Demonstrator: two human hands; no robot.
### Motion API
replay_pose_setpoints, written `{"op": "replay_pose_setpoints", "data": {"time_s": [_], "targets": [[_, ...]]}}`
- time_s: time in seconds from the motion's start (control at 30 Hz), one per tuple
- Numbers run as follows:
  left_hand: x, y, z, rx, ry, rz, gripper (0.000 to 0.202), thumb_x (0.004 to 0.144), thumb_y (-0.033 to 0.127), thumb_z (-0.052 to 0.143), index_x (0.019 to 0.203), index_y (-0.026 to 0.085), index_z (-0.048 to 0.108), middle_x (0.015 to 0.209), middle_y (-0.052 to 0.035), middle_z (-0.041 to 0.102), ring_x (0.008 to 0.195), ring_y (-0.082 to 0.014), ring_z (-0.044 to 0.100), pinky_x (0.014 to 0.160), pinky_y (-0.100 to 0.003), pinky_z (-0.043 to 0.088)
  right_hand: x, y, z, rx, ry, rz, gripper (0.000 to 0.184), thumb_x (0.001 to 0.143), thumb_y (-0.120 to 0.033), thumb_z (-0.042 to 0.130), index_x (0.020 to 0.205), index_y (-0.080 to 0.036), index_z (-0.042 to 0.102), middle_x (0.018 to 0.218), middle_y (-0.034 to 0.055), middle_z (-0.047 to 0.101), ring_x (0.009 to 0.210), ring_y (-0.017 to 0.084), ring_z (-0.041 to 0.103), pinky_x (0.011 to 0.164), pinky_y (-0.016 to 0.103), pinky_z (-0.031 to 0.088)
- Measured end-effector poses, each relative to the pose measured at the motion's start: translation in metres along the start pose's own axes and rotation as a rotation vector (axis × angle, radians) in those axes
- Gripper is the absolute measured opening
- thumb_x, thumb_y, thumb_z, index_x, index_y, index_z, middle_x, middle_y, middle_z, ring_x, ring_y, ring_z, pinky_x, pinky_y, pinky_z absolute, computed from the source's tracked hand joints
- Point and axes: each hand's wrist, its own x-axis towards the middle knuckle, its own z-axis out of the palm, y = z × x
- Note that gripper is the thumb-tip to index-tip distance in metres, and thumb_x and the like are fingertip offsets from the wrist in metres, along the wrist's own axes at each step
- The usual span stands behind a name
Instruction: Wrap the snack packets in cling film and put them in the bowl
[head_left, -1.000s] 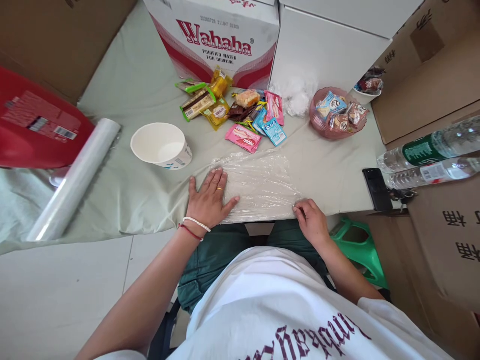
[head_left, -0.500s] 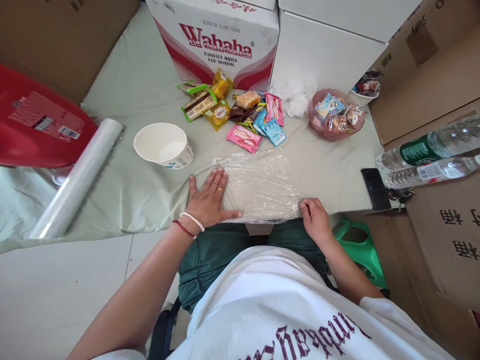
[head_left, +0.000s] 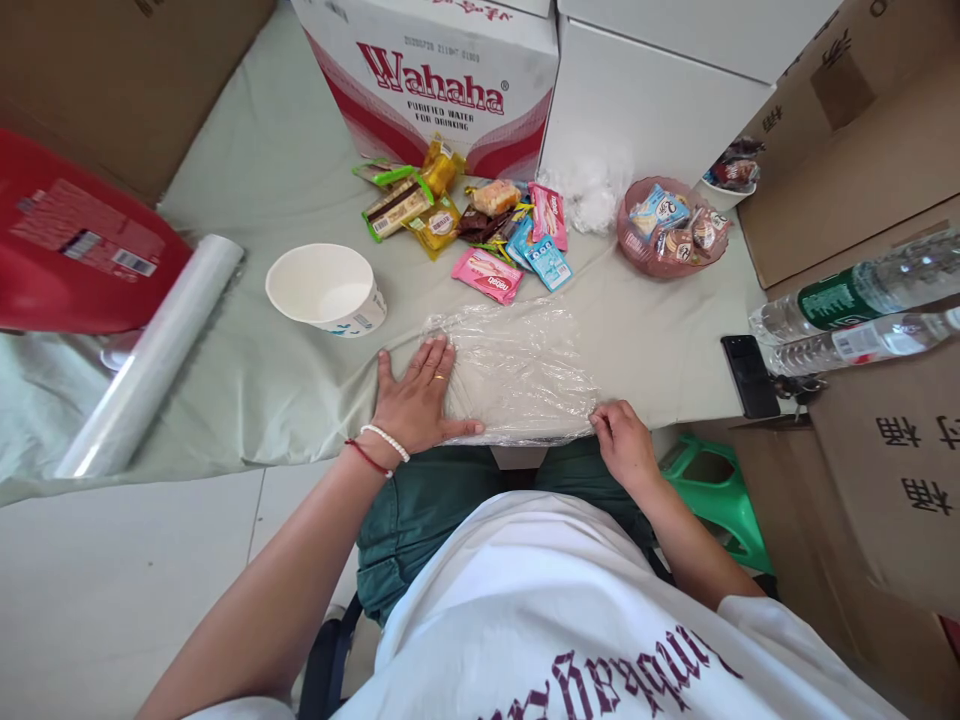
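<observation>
A clear, crinkled plastic bag [head_left: 521,370] lies spread flat at the front edge of the cloth-covered table. Palm down, with fingers spread, my left hand [head_left: 416,395] presses on the bag's left side. At the lower right corner, my right hand [head_left: 621,438] has its thumb and fingers pinched together on the bag's edge. A white paper bowl [head_left: 326,290] stands to the left, beyond my left hand. Just behind the bag lies a pink wafer packet [head_left: 487,276], touched by neither hand.
Several wrapped snacks [head_left: 439,205] lie before the Wahaha carton [head_left: 442,95]. A pink bowl [head_left: 671,262] holds more packets. At left are a plastic roll [head_left: 154,355] and a red container [head_left: 82,240]. A phone [head_left: 750,377] and two bottles [head_left: 862,345] are at right.
My right hand has shifted slightly left along the bag's edge, fingers still pinched. My left hand stays flat in the same place.
</observation>
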Motion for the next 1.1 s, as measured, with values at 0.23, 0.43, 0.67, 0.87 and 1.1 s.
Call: {"op": "replay_pose_setpoints", "data": {"time_s": [0.23,0.43,0.67,0.87,1.1], "targets": [[0.000,-0.002,-0.002,-0.015,-0.017,0.006,0.120,0.081,0.083,0.053,0.167,0.015,0.005,0.173,-0.0208,0.009,0.161,-0.0427,0.010,0.119,-0.077,-0.005,0.003,-0.016,-0.010,-0.009,0.106,-0.013,0.025,0.103,-0.034,0.045,0.094,-0.022,0.065,0.098,0.0102,0.065,0.090,0.026,0.062,0.080,0.039,0.052],[0.030,-0.014,-0.018,-0.081,-0.100,0.093,0.125,0.077,0.079,0.061,0.167,0.014,0.003,0.173,-0.0233,0.003,0.161,-0.0412,0.007,0.120,-0.075,-0.004,0.037,-0.065,-0.010,0.129,0.066,-0.410,0.027,0.104,-0.027,0.045,0.111,-0.023,0.071,0.107,0.0118,0.068,0.101,0.027,0.060,0.092,0.045,0.053],[0.080,-0.035,-0.036,-0.267,-0.143,0.204,0.094,0.089,0.056,0.051,0.167,0.021,0.012,0.174,-0.0131,0.013,0.162,-0.0312,0.012,0.124,-0.071,-0.001,0.071,-0.115,0.032,0.134,-0.260,-0.923,0.030,0.102,-0.031,0.057,0.126,-0.019,0.070,0.143,0.0099,0.064,0.136,0.026,0.052,0.117,0.046,0.042],[0.079,-0.031,-0.039,-0.340,0.147,-0.029,0.060,0.097,0.037,0.037,0.152,0.019,0.049,0.167,-0.0120,0.038,0.159,-0.0286,0.026,0.126,-0.062,0.021,0.057,-0.118,0.053,0.091,-0.452,-0.990,0.043,0.103,-0.038,0.059,0.142,-0.022,0.062,0.158,0.0063,0.052,0.152,0.023,0.038,0.129,0.049,0.022],[0.030,0.017,-0.031,-0.059,0.381,0.057,0.051,0.104,0.036,0.033,0.146,0.019,0.058,0.161,-0.0121,0.049,0.158,-0.0261,0.028,0.131,-0.058,0.005,0.056,-0.118,0.050,0.114,-0.489,-0.958,0.045,0.102,-0.038,0.059,0.143,-0.021,0.061,0.157,0.0091,0.053,0.152,0.021,0.039,0.129,0.048,0.021]]}}
